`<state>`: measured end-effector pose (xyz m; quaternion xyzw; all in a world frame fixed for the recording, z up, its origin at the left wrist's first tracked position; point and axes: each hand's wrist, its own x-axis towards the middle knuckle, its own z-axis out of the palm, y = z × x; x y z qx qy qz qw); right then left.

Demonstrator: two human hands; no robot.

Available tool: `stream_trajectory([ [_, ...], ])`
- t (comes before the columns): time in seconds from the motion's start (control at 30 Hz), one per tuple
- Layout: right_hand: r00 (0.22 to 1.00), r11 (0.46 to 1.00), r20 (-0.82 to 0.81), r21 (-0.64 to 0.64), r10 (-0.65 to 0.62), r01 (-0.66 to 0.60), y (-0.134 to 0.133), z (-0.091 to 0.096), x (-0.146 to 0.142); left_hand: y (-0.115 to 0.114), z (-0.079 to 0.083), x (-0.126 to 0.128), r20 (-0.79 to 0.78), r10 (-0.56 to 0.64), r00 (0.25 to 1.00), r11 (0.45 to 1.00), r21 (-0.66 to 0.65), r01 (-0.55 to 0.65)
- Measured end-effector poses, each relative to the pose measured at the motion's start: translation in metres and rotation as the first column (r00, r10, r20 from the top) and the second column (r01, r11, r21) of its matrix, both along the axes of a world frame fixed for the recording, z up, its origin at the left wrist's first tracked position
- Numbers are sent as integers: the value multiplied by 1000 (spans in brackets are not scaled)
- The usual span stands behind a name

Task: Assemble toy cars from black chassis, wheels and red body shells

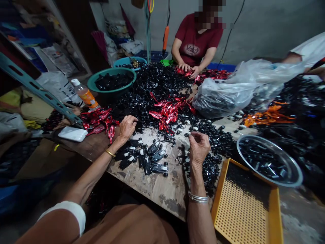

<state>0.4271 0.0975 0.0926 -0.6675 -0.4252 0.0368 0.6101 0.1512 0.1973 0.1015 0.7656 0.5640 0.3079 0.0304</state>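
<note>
My left hand (pixel 128 128) is at the near edge of a heap of black plastic parts (pixel 149 81), its fingers bent together; whatever they hold is hidden. To the right, my right hand (pixel 199 145) is raised over the table with thumb and forefinger pinched. A small white piece (pixel 195 129) shows at its fingertips, though I cannot tell whether it is held. Between my hands lies a group of black toy car bodies (pixel 147 157), some with small wheels and white blocks. Small black wheel-like parts (pixel 212 166) are heaped beside my right wrist.
Red shiny parts (pixel 169 110) lie mid-table. A yellow perforated tray (pixel 217 203) and a clear bowl (pixel 299 179) stand right; a plastic bag (pixel 225 98) lies behind. A green basin (pixel 90 84), bottle (pixel 86 95) and white phone-like object (pixel 72 134) are left. A co-worker (pixel 196 44) sits opposite.
</note>
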Motion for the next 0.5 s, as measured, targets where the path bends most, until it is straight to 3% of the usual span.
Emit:
stream_trajectory([
  [0.13, 979, 1000, -203, 20, 1, 3, -1, -2, 4, 2, -3, 7, 19, 27, 999, 1000, 14, -28],
  [0.3, 871, 992, -485, 127, 82, -23, 1, -2, 1, 6, -4, 8, 137, 31, 990, 996, 82, -42],
  [0.37, 781, 983, -609, 183, 140, -34, 2, 0, -1, 9, -4, 7, 191, 47, 981, 993, 100, -67],
  [0.5, 527, 943, -784, 306, 328, -131, 1, 3, -3, 17, -4, 8, 284, 95, 954, 986, 103, -129],
])
